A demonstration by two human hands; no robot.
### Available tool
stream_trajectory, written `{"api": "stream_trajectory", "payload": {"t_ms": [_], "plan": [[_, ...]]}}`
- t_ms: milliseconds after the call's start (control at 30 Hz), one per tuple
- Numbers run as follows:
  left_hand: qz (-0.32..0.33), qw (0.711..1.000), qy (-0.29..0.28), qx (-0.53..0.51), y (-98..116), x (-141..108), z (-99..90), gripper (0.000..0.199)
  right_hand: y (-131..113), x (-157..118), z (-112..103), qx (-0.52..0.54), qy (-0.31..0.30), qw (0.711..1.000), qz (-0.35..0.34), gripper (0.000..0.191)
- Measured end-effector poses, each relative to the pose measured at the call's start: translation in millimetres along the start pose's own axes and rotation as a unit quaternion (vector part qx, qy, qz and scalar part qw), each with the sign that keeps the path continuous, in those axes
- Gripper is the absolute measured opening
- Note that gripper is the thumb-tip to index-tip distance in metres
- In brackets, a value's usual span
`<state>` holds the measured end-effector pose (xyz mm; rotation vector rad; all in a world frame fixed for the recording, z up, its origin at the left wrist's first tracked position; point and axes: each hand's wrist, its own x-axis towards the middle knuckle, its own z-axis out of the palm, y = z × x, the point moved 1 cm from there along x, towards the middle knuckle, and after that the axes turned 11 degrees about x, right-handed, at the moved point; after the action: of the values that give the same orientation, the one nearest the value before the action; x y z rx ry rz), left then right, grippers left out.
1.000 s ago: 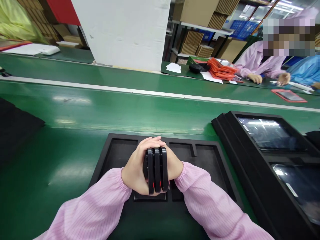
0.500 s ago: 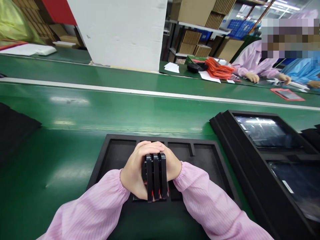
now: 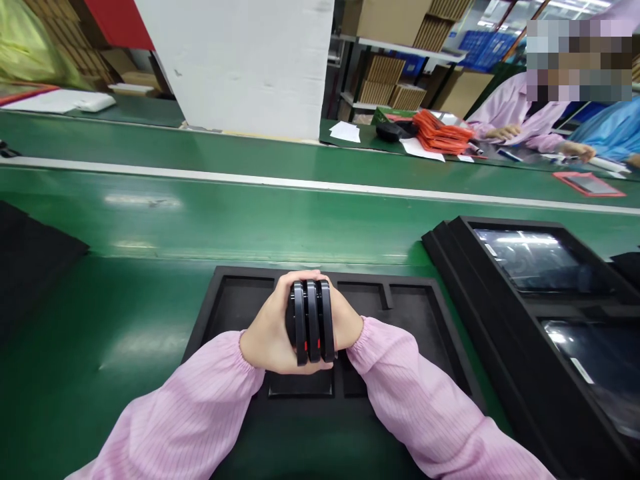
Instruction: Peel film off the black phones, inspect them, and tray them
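In front of me my left hand and my right hand are closed around a stack of three black phones, gripping them from both sides. The phones stand on edge, side by side, with thin gaps between them and small red marks low on their edges. My fingers wrap over the far side, where their tips are partly hidden. Beneath the hands lies a black foam tray with several recesses. A dark flat piece with a shiny edge shows in the recess just below the phones.
To the right, stacked black foam trays hold glossy dark screens. Black material lies at the left. Across the green bench are orange-red sleeves, a white panel and a co-worker's hands. Shelves with cartons stand behind.
Both hands have tilted the phones and raised them slightly, away from me, so more of the tray's near recess shows. The co-worker's hands at the back have shifted.
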<state>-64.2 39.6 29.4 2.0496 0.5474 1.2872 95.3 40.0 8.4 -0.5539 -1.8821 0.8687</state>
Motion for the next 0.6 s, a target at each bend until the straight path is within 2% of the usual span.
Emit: {"api": "stream_trajectory", "payload": {"t_ms": [233, 333, 400, 600], "plan": [[-0.01, 1.0, -0.001, 0.011, -1.6, 0.7, -0.6, 0.106, 2.6, -0.3, 0.5, 0.008, -0.001, 1.0, 0.005, 0.081], [-0.017, 1.0, -0.002, 0.013, -2.2, 0.6, -1.1, 0.107, 2.8, 0.2, 0.1, 0.009, 0.002, 1.0, 0.003, 0.073], [-0.02, 1.0, 0.0, 0.018, -2.4, 0.6, -1.4, 0.108, 2.2, 0.7, 0.0, 0.014, 0.004, 1.0, 0.012, 0.069], [-0.012, 0.999, 0.009, 0.03, -3.0, -0.8, -3.2, 0.108, 2.0, 0.5, 0.1, 0.028, -0.002, 0.999, 0.043, 0.074]]}}
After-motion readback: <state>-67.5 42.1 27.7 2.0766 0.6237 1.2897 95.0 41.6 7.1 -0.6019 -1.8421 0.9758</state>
